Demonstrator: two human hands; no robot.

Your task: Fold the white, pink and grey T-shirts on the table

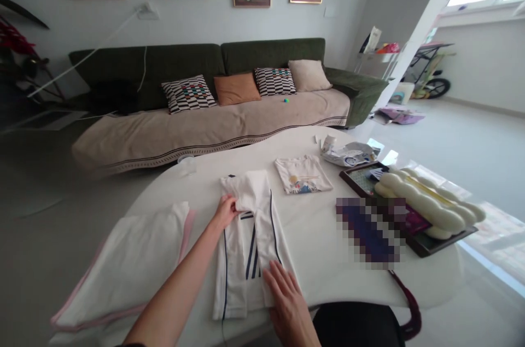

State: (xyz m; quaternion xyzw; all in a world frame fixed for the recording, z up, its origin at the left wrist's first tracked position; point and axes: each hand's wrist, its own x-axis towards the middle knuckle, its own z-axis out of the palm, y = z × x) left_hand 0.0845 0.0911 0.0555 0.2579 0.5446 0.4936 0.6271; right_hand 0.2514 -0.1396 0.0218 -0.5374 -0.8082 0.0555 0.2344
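Note:
A white shirt (pixel 262 232) with dark stripes lies on the table in front of me, its sides folded inward over its middle. My left hand (pixel 227 211) is closed on the fabric at its upper left, fingertips at the edge of a folded part. Flat on the lower right of the shirt rests my right hand (pixel 285 295), fingers stretched out. Just beyond is a folded T-shirt (pixel 303 174) with a printed picture. To the left of my left arm lies a white cloth (pixel 127 259) with pink edging, folded over.
The white table (pixel 324 276) has a rounded edge. On its right stand a dark tray (pixel 429 251), a cream puffy case (pixel 430 202) and a blurred-out purple item (pixel 369 232). A crumpled plastic packet (pixel 350 154) and a clear cup (pixel 187 164) sit farther back. Behind is a sofa (pixel 221 120).

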